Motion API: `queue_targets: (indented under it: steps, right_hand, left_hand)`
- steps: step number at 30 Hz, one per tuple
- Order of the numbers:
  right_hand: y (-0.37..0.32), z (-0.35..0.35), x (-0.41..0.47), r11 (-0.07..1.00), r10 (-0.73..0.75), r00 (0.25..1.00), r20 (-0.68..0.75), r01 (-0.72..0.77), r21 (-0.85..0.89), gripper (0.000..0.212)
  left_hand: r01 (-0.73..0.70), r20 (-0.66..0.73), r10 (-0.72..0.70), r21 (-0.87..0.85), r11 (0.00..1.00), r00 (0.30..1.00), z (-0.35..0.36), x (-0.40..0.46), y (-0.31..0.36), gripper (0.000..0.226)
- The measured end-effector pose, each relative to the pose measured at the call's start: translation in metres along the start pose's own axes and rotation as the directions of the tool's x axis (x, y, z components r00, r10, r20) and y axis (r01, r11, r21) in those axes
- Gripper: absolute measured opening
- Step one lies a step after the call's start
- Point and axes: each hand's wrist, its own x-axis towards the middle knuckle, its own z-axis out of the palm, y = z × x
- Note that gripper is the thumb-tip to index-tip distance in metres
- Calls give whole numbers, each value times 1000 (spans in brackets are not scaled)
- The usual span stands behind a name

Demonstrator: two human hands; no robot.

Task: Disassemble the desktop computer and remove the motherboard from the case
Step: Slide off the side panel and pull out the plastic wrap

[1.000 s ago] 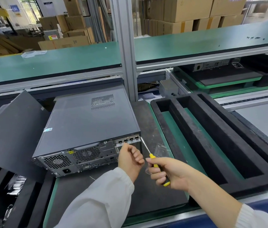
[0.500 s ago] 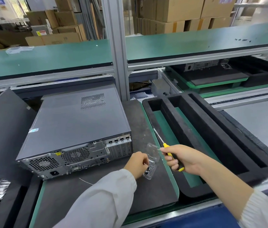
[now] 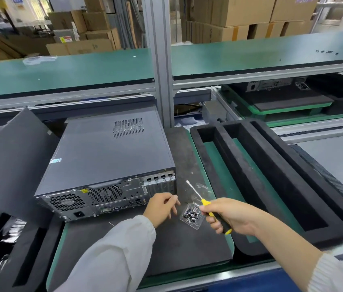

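While the computer case [image 3: 107,167] is lying on its side on the dark mat [image 3: 179,249] with its cover panel in place, the disassembly is judged to be at an early stage: the motherboard is sitting unseen inside, and opening the case and freeing the board are remaining. Just right of the case's rear panel, a clear plastic tray [image 3: 191,216] is holding loose screws. Between case and tray, the left hand [image 3: 161,207] is hovering with fingers loosely curled, gripping nothing. Right of the tray, the right hand [image 3: 229,216] is clasping the yellow-handled screwdriver [image 3: 200,199], its shaft pointing away from the person.
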Motion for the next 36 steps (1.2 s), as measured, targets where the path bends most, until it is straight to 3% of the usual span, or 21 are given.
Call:
queue_targets:
  steps: [3, 5, 9, 11, 13, 16, 20, 21, 22, 23, 24, 25, 26, 28, 30, 33, 36]
  right_hand:
    - [5, 21, 18, 976, 55, 995, 85, -35, -216, 10]
    - [4, 33, 30, 938, 64, 992, 109, -23, -346, 11]
    - [-3, 57, 57, 853, -18, 996, 90, 63, -519, 8]
    - [-3, 70, 76, 711, -133, 990, 37, 121, -693, 10]
    - [2, 84, 95, 545, -288, 957, -21, 146, -826, 18]
    - [9, 101, 117, 465, -401, 915, -49, 158, -871, 18]
    - [12, 107, 123, 199, -437, 899, 9, 107, -974, 21]
    - [9, 109, 122, 155, -476, 879, 33, 121, -981, 20]
    - [5, 114, 119, 188, -537, 842, 41, 167, -968, 17]
    - [-3, 124, 114, 328, -596, 803, 2, 245, -912, 13]
    - [-15, 137, 108, 552, -602, 793, -90, 332, -765, 11]
    - [-28, 150, 104, 768, -535, 829, -164, 396, -503, 11]
    - [-41, 163, 102, 897, -432, 888, -159, 404, -180, 12]
    - [-65, 182, 102, 931, -258, 963, -80, 270, 247, 20]
    - [-76, 194, 104, 889, -134, 989, -62, 148, 434, 28]
    - [-76, 209, 113, 845, -50, 987, -154, 123, 520, 33]
    - [-77, 222, 121, 807, -55, 947, -316, 229, 545, 30]
  left_hand:
    - [202, 133, -160, -418, 886, 978, -11, -25, -5, 40]
    - [230, 97, -214, -585, 778, 972, -19, -38, -11, 35]
    - [208, -98, -333, -611, 764, 938, -42, -58, -29, 12]
    - [243, -153, -423, -626, 741, 893, -52, -67, -42, 8]
    - [271, -182, -509, -673, 688, 841, -61, -76, -54, 7]
    - [248, -167, -588, -792, 558, 791, -75, -86, -69, 7]
    - [260, -132, -577, -797, 546, 806, -89, -91, -75, 13]
    - [229, -166, -553, -786, 574, 816, -93, -90, -72, 16]
    - [175, -209, -517, -783, 597, 830, -98, -88, -67, 21]
    - [99, -247, -472, -797, 595, 847, -103, -85, -62, 25]
    - [25, -267, -437, -831, 556, 859, -110, -82, -57, 30]
    - [-25, -263, -421, -871, 491, 868, -118, -79, -51, 34]
    - [-42, -238, -415, -903, 429, 878, -126, -76, -46, 36]
    - [11, -142, -418, -939, 343, 897, -138, -71, -39, 40]
    - [85, -66, -439, -945, 315, 896, -145, -66, -36, 39]
    - [129, -62, -499, -932, 340, 865, -149, -59, -33, 27]
    - [26, -146, -509, -949, 315, 849, -141, -56, -28, 18]
